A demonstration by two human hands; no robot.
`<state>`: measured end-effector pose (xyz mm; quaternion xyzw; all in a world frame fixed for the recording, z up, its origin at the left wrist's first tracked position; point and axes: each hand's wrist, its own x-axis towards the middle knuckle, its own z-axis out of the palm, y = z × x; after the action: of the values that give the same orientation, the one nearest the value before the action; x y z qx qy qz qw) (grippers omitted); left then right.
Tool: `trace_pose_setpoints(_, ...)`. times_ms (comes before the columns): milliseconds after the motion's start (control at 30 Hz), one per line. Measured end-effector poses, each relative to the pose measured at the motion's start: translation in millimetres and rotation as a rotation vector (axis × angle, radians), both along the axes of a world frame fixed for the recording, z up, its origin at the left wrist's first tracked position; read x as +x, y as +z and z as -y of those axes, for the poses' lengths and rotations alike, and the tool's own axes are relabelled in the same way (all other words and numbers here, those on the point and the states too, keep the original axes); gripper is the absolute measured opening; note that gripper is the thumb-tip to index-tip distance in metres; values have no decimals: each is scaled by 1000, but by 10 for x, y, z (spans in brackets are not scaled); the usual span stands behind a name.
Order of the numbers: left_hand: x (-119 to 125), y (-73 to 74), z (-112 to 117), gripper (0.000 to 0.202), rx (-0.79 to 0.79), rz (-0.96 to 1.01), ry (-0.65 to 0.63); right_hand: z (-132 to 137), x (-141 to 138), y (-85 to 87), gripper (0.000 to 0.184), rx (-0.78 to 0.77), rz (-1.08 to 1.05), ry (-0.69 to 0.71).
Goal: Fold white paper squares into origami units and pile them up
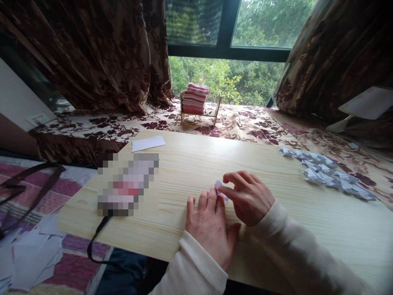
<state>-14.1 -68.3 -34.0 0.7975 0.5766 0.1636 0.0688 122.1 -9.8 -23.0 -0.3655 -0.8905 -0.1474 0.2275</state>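
A small piece of folded white paper (218, 184) lies on the pale wooden table, mostly covered by my fingers. My left hand (208, 225) rests flat over it, palm down, the fingers stretched out and pressing on the paper. From the right, my right hand (250, 196) reaches in with its index fingertip touching the paper's upper edge. Its other fingers are bent and apart. How the paper is folded under the hands I cannot make out.
Several folded paper pieces (325, 170) sit at the table's right far edge. A white paper strip (148, 144) lies at the far left, near a blurred-out object (127, 186) with a black strap (98, 233). Loose sheets (33, 254) are on the bed; folded towels (195, 98) stand by the window.
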Motion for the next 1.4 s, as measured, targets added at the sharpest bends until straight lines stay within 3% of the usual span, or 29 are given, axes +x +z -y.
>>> trace_pose_setpoints(300,-16,-17,3,57,34,65,11,36,-37,-149,27,-123,-26,-87)
trace_pose_setpoints(600,-23,-23,6,56,17,87,9,39,-31,-22,33,-128,63,-68)
trace_pose_setpoints(1067,-11,31,13,57,-92,75,35,95,-89,-44,33,-137,114,-24)
trace_pose_setpoints(1400,-9,7,2,58,-56,70,36,50,-15,-82,35,-234,-113,24)
